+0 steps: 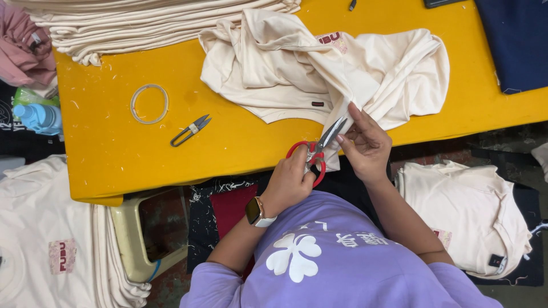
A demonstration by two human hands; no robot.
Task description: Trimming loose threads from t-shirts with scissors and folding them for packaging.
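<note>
At the tabletop's (114, 154) near edge, the left hand (288, 179) grips red-handled scissors (317, 151), blades angled up toward the right. The right hand (368, 145) pinches a cream shirt's (319, 68) hem just beside the blade tips.

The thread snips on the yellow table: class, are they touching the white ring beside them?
Apart. The head view shows the thread snips lying right of and below the white ring, with bare yellow table plainly visible between them.

Thread snips (190, 130) beside tape ring (149, 104)
</note>
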